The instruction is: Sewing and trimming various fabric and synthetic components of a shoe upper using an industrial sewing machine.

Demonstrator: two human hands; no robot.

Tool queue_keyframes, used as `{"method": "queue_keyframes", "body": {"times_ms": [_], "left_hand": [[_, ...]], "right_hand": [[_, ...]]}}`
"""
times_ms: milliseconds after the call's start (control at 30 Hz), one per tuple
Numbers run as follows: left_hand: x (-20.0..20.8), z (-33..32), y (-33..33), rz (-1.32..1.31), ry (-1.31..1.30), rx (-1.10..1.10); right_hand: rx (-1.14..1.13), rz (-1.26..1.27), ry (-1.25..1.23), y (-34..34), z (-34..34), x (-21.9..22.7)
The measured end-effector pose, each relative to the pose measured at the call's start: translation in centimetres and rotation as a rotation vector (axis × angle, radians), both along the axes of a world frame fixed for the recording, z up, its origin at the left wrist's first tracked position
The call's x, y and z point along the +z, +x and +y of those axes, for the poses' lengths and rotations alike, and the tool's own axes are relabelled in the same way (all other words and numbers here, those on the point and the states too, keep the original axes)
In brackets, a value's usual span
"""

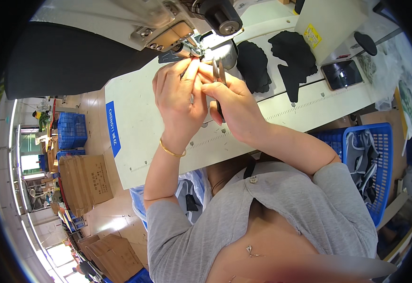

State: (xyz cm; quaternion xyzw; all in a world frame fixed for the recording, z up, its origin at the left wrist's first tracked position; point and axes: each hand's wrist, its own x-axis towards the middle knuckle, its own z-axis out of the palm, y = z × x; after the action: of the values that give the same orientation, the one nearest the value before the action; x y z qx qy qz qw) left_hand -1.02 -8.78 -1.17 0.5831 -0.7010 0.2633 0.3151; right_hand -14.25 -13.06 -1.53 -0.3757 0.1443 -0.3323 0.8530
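My left hand (180, 96), with a bangle at its wrist, is closed right under the needle area of a sewing machine (177, 35). Its fingertips press together, and whatever they pinch is hidden. Close beside it, my right hand (236, 106) grips a pair of thread snips (219, 73), their metal blades pointing up and away from me. The fingertips of both hands meet in the lamp light by the presser foot. Stacked black fabric pieces (253, 66) lie just right of the machine bed, and more black cut pieces (293, 54) lie beyond them.
A phone (342, 74) lies at the right of the white sewing table (144, 141). Below the table's right end, a blue basket (384, 174) holds grey garments. A blue plastic bag (140, 200) sits under the front edge. Cardboard boxes (85, 181) stand on the floor at left.
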Motion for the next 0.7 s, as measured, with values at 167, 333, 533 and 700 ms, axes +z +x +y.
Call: {"method": "queue_keyframes", "body": {"times_ms": [167, 333, 533, 700], "left_hand": [[-2.0, -0.3, 0.6, 0.131, -0.194, 0.043], [-3.4, -0.8, 0.4, 0.191, -0.164, 0.095], [-3.3, -3.8, 2.0, 0.128, -0.2, 0.114], [-3.0, -3.3, 4.4, 0.22, -0.163, 0.053]], "right_hand": [[-0.055, 0.04, -0.053, -1.2, -0.1, -1.0], [-0.232, 0.076, -0.309, -2.8, -0.2, -3.0], [-0.169, 0.144, -0.364, -4.3, -0.9, -3.8], [-0.04, 0.179, -0.382, -4.2, -0.7, -3.5]]}}
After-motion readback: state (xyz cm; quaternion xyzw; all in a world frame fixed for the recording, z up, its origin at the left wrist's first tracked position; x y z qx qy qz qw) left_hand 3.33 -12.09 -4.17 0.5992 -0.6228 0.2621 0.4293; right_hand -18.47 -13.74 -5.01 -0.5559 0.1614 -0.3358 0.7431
